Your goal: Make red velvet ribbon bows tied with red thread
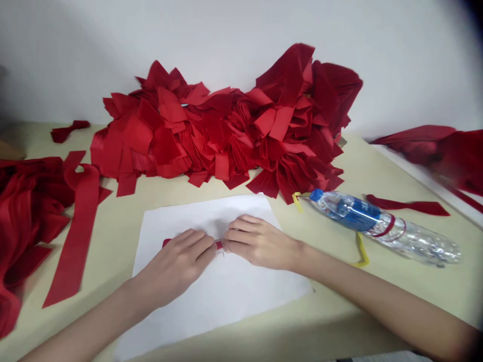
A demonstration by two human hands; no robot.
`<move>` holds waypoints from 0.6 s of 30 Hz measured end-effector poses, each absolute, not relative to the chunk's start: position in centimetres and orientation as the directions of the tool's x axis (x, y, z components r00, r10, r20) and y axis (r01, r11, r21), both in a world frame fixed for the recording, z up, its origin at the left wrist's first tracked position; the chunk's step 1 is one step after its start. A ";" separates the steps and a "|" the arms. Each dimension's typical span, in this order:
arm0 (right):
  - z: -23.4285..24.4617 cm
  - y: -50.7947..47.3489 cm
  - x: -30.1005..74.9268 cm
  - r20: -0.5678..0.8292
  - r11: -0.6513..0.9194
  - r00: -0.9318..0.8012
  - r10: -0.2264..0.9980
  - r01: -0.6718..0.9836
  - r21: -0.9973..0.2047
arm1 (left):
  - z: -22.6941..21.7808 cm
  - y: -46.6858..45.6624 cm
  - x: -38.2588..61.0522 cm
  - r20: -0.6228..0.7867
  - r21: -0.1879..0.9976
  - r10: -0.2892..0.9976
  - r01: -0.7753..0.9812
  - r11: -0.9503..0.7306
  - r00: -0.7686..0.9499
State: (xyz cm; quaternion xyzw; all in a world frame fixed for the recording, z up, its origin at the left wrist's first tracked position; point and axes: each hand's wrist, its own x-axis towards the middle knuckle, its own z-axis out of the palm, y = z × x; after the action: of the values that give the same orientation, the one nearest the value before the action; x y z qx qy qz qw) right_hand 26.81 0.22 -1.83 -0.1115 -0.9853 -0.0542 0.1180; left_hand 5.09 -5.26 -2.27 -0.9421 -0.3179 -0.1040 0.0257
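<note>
Over a sheet of white paper, a red fabric strip runs beneath my fingers, and only its left end and a short middle part show. My left hand is closed on it, knuckles up. Close beside it, my right hand pinches the strip with curled fingers. The fingertips of both hands are largely hidden. A short dark pencil-like mark and a thin line show on the paper just below the gap between the hands.
A large heap of red fabric strips lies along the wall. More red fabric lies at left beside a looped red strip. At right are a clear plastic bottle, a yellow strip and a dark red strip.
</note>
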 end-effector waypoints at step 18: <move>-2.1 0.7 25.6 0.259 0.942 -0.914 0.312 0.332 0.039 | -3.2 -4.4 6.2 0.323 0.032 0.650 0.679 -0.734 0.688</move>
State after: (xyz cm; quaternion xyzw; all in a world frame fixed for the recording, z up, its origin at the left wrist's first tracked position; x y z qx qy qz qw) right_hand 25.58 0.67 -2.13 -0.1647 -0.9774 -0.0412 0.1256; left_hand 6.17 -4.41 -3.16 -0.9175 -0.3621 -0.1581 0.0452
